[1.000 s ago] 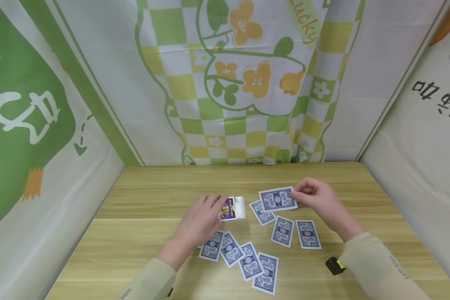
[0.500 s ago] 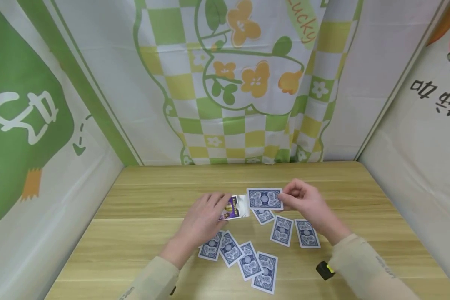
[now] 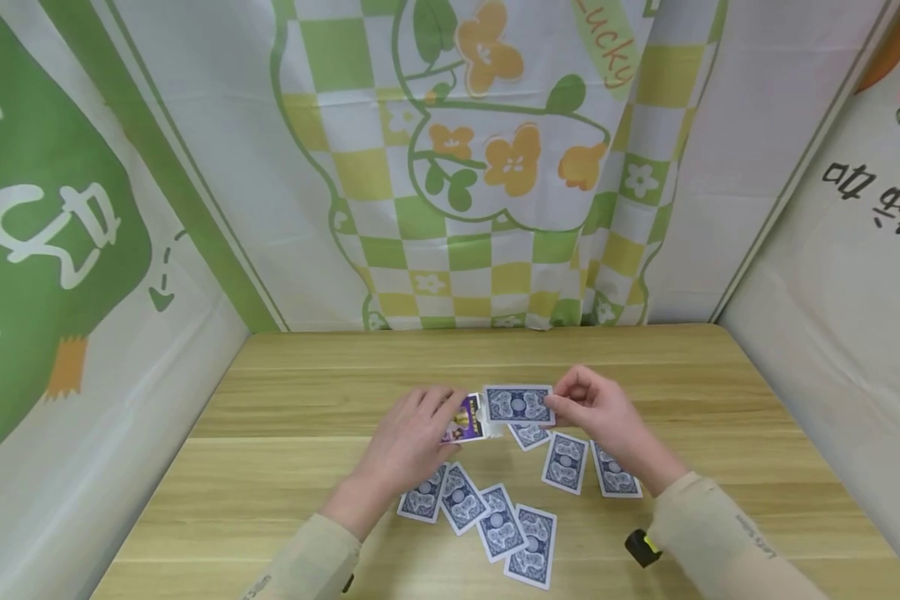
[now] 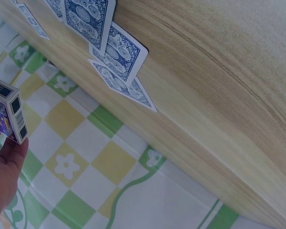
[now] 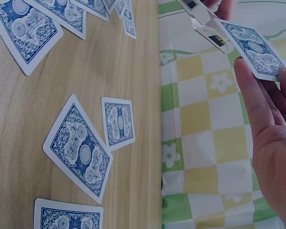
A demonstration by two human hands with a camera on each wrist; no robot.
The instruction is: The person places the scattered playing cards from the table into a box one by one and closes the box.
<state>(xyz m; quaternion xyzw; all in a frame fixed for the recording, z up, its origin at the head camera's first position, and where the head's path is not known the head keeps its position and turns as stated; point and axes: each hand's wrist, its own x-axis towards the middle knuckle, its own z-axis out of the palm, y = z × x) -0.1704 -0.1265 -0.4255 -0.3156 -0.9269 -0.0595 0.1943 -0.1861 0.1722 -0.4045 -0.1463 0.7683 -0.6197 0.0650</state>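
Observation:
My left hand (image 3: 411, 437) grips a small purple-and-white card box (image 3: 466, 419), its open end turned to the right. In the left wrist view the barcode end of the box (image 4: 18, 114) shows above my fingers. My right hand (image 3: 606, 418) pinches the right end of a blue-backed playing card (image 3: 517, 404), back side up. The card's left end is at the open mouth of the box. In the right wrist view the card (image 5: 254, 46) meets the box flap (image 5: 213, 36); how far it is inside cannot be told.
Three face-down cards lie right of centre, including a card (image 3: 566, 462) and one partly under the held card (image 3: 528, 435). Several overlapping cards (image 3: 501, 522) fan out nearer the front of the wooden table (image 3: 285, 467). A patterned curtain (image 3: 495, 275) hangs behind.
My right hand has carried the card leftward to the mouth of the box. The left hand with the box has shifted slightly right. The cards on the table lie as before.

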